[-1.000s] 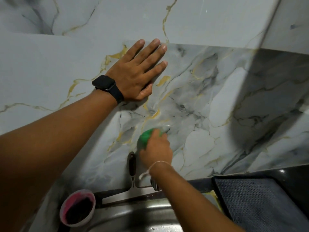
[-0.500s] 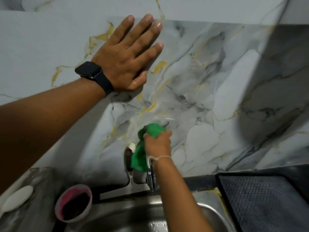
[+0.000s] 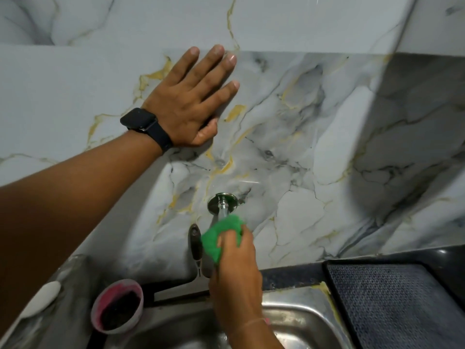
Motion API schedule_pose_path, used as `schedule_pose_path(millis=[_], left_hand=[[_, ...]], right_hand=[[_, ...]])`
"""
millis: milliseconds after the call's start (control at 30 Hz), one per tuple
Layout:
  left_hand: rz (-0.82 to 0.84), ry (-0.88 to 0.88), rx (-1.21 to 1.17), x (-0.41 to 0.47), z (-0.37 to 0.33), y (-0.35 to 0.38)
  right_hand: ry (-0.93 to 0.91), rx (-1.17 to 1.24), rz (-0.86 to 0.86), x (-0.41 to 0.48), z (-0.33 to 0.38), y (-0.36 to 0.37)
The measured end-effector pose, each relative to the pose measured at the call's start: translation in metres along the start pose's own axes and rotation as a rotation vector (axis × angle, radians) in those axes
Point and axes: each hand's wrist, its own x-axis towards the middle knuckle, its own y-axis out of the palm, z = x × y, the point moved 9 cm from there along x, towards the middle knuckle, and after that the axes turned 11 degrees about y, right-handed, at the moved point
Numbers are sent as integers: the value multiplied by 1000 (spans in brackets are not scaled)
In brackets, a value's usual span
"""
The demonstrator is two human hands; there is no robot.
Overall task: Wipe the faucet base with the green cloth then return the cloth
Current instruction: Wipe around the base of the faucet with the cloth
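Below wall flange (image 3: 222,202), right hand (image 3: 236,275) clenched on green cloth (image 3: 221,238) around faucet neck; left hand (image 3: 186,102) flat, released, bracing wall. Best slide up, circle flange fully.

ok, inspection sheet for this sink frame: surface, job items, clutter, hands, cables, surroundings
Surface: stainless steel sink set in a dark counter; wet spots in the basin.
Job's things: crumpled green cloth held just below the round chrome faucet base on the wall; base uncovered.
Clutter: pink-rimmed round cup with dark contents left of the sink; dark-handled tool against the wall; white oval object far left.
Grippers: left hand flat on the wall, black smartwatch on the wrist; right hand closed on the cloth.
Cables: nothing seen.
Surroundings: grey marble-pattern wall tiles with gold veins; dark textured mat right of the sink.
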Motion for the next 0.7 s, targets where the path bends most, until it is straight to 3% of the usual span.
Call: schedule_pose_path(millis=[67,167,233,333,433,567,700], left_hand=[[-10,4,1,0,0,0],[-17,10,4,0,-1,0],[-23,11,12,1,0,0],[-33,10,19,1,0,-3],[-22,19,29,3,-1,-3],[-13,24,30,3,-1,-5],[-2,11,37,3,0,-7]], right_hand=[[218,488,106,3,-37,0],[614,1017,471,24,-75,33],[813,1083,721,30,-73,59],[992,1082,746,44,-64,76],[881,989,537,65,-54,66],[395,286,73,67,-21,18],[19,-110,-33,37,13,10]])
